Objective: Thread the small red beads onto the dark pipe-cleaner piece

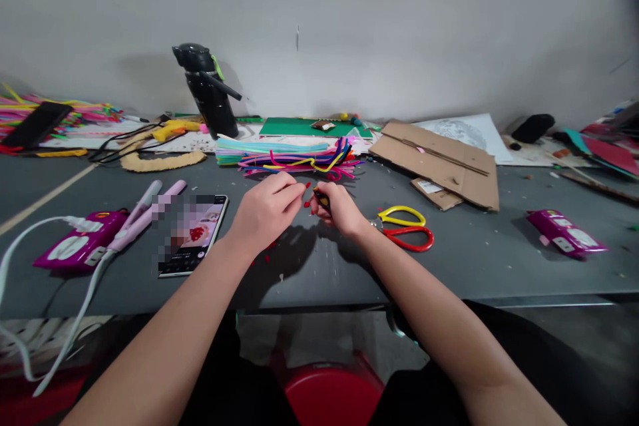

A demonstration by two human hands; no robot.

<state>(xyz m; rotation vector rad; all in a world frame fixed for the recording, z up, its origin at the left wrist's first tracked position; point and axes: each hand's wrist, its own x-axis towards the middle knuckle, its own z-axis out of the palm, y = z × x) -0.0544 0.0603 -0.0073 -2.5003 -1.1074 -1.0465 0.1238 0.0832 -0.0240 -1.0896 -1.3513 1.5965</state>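
Note:
Over the middle of the grey table (pixel 319 279), my left hand (pixel 269 210) pinches a tiny red piece (pixel 307 185) at its fingertips. Close beside it, my right hand (pixel 339 206) is closed round a small dark tool (pixel 322 199) with a gold-coloured part; most of it is hidden by the fingers. Another red bit shows between the two hands. Small red scraps (pixel 267 257) lie on the table below my left hand. Scissors (pixel 405 227) with one yellow and one red handle rest just right of my right wrist.
Pipe cleaners (pixel 299 154) lie behind the hands, near a black bottle (pixel 210 93). On the left are a lit phone (pixel 192 236), a pink hair straightener (pixel 144 216) and a purple power strip (pixel 87 239). Cardboard (pixel 439 160) and another purple strip (pixel 566 233) are right.

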